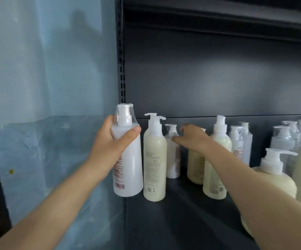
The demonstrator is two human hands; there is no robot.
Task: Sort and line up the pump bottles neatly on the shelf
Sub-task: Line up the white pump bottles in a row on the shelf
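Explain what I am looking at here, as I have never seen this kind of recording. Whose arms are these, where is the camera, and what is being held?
There is no machine here. A person works with bare hands, and the single picture comes from a wide-angle camera worn on their head, looking forward and down. That is why both arms enter from below. In front is a dark metal shelf holding pump bottles: a tall cream bottle near the left, a big round cream bottle at front right, and clear-wrapped bottles at back right. The left hand grips a tall white bottle by its shoulder at the shelf's left end. The right hand reaches, fingers apart, toward a small white bottle further back; blur hides whether it touches.
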